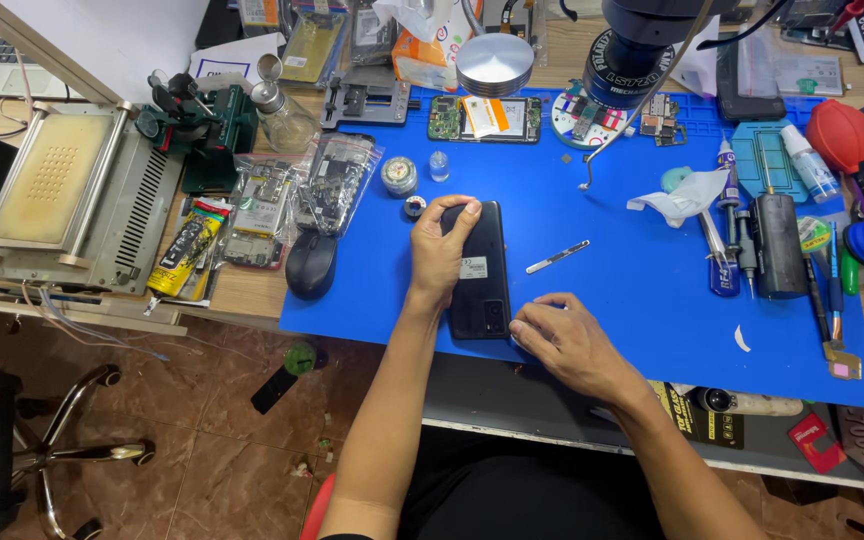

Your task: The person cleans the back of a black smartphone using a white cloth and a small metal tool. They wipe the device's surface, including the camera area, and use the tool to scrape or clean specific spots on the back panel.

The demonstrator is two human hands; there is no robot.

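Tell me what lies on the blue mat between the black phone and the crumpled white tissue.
In the head view, only a slim silver metal tool lies between the black phone and the crumpled white tissue; the blue mat is otherwise bare there.

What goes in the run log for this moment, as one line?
left hand: gripping top of black rectangular phone | right hand: at phone's lower corner | phone: lying back-up on blue rubber mat

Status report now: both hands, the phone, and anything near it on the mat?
Left hand grips black phone at top end. Right hand presses its lower corner. Phone flat on blue mat. Metal tool beside it, apart.
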